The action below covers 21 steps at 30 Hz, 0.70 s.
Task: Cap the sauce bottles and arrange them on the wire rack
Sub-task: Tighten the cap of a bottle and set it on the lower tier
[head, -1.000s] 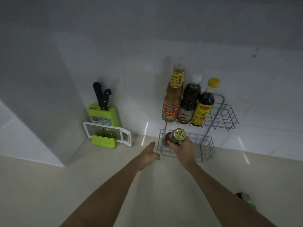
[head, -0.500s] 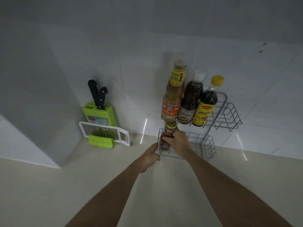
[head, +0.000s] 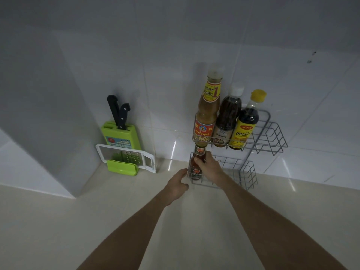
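Note:
A two-tier grey wire rack stands against the tiled wall. Its upper shelf holds three capped bottles: a tall tan sauce bottle, a dark bottle with a white cap and a dark bottle with a yellow cap. My right hand grips a small red sauce bottle, which stands upright at the left end of the lower shelf. My left hand rests by the rack's lower left corner, fingers loose, holding nothing.
A green knife block with two black-handled knives stands in the corner at the left, with a white and green grater leaning in front. The beige counter stretches toward me. A white wall juts out at the far left.
My right hand carried the small red bottle from above the lower shelf down into its left end and stood it upright. The left hand stayed near the rack's corner.

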### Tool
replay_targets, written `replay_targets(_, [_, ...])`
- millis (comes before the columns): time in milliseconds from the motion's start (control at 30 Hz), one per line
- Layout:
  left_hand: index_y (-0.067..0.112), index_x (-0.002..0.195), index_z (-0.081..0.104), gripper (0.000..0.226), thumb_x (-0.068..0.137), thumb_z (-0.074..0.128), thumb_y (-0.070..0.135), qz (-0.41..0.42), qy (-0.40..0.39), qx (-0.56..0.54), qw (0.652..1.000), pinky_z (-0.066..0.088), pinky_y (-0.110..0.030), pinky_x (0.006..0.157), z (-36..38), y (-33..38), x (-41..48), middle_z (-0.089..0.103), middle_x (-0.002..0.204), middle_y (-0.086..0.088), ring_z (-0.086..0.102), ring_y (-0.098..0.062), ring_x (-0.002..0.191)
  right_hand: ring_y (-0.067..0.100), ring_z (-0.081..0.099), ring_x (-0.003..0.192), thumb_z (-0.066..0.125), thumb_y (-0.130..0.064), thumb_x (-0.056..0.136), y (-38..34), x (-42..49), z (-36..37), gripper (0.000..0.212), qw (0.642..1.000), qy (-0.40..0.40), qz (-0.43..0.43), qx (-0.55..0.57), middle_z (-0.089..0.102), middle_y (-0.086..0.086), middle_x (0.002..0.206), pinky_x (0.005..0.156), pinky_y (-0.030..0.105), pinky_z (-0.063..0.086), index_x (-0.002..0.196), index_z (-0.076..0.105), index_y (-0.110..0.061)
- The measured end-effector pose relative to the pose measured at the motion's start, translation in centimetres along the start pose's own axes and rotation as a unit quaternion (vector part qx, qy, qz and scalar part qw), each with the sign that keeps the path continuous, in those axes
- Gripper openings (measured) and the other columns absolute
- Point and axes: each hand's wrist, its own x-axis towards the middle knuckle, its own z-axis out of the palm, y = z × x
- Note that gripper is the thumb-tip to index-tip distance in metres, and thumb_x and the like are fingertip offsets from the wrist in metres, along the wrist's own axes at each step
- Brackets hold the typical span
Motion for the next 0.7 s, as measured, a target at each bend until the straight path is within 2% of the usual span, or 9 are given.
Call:
replay_targets(100, [0.016,0.146,0.040,0.064,0.086,0.049,-0.007,0.020,0.065,0.008,0.998,0.030,-0.030,0.116,-0.4,-0.8,-1.2,0.042,0.151,-0.003,0.038,-0.018,0.140,0.032,0.049,0.126,0.049,-0.030,0.097,0.1,-1.0,-0.2,0.049,1.000,-0.004,0.006,0.020,0.048,0.013,0.142,0.095,0.032,0.037,0.140,0.031,-0.013])
replay_targets(267, [0.015,0.140,0.049,0.060,0.085,0.051,-0.007,0.034,0.074,0.038,0.996,0.032,-0.024,0.113,-0.3,-2.3,-4.0,0.049,0.145,-0.001,0.043,-0.016,0.136,0.032,0.045,0.130,0.049,-0.027,0.098,0.4,-3.7,-1.0,0.057,1.000,-0.008,-0.005,0.016,0.043,0.016,0.146,0.091,0.028,0.034,0.146,0.023,-0.012])
replay_targets(433, [0.015,0.141,0.048,0.061,0.085,0.051,-0.008,0.044,0.068,0.079,0.994,0.028,-0.018,0.108,0.6,-3.4,-6.5,0.046,0.148,0.000,0.040,-0.016,0.138,0.032,0.038,0.136,0.051,-0.029,0.097,0.8,-6.7,-1.5,0.061,0.999,-0.023,-0.026,-0.003,0.035,0.014,0.152,0.105,0.036,0.032,0.147,0.021,-0.011])
replay_targets(533, [0.015,0.144,0.044,0.060,0.088,0.050,-0.006,0.051,0.069,0.090,0.992,0.026,-0.018,0.110,0.8,-2.9,-7.0,0.041,0.152,-0.001,0.037,-0.017,0.140,0.033,0.036,0.138,0.053,-0.028,0.096,1.0,-7.7,-1.9,0.063,0.999,-0.026,-0.029,-0.006,0.032,0.014,0.153,0.108,0.038,0.032,0.148,0.020,-0.011])
replay_targets(600, [0.016,0.146,0.041,0.061,0.089,0.051,-0.003,0.057,0.070,0.090,0.992,0.025,-0.018,0.110,0.7,-2.0,-7.0,0.038,0.154,-0.001,0.035,-0.017,0.142,0.032,0.037,0.136,0.053,-0.026,0.096,0.8,-7.7,-2.0,0.062,0.999,-0.021,-0.032,-0.011,0.035,0.015,0.152,0.105,0.036,0.033,0.147,0.022,-0.010])
replay_targets(700, [0.018,0.147,0.038,0.061,0.090,0.052,0.001,0.062,0.079,0.088,0.991,0.027,-0.018,0.108,0.1,-0.7,-6.3,0.036,0.155,-0.002,0.036,-0.019,0.141,0.028,0.047,0.127,0.056,-0.021,0.095,0.2,-7.2,-2.0,0.059,0.999,-0.008,-0.039,-0.011,0.045,0.015,0.144,0.088,0.024,0.034,0.144,0.027,-0.010])
